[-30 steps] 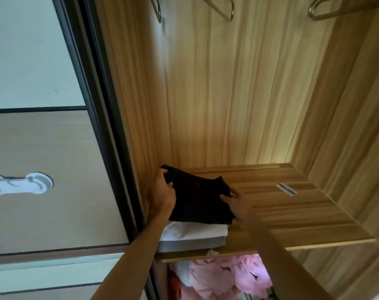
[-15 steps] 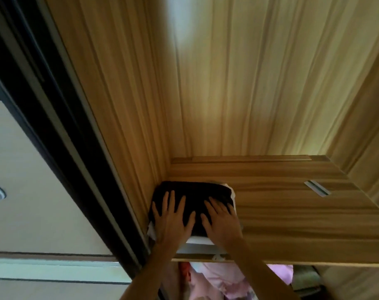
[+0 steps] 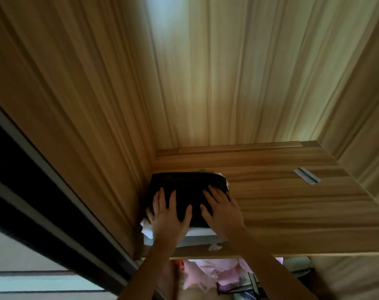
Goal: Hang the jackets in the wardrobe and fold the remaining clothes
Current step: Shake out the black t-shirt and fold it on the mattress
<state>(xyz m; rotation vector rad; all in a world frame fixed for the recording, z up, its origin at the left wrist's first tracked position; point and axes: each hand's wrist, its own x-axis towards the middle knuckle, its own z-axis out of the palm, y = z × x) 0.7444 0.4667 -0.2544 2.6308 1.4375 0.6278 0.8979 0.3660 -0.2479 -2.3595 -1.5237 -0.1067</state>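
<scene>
Both hands point(image 3: 169, 221) point(image 3: 223, 215) flat on blk garment point(image 3: 184, 187), shelf point(image 3: 292, 213) corner.

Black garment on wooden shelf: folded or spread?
Folded: black garment is a compact rectangle atop white cloth, left hand and right hand flat on it.

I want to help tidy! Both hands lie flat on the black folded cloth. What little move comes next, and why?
Probably lift both hands straight off: the left hand and right hand press flat on the black folded garment, which already sits on the white folded garment in the wooden shelf's corner.
</scene>
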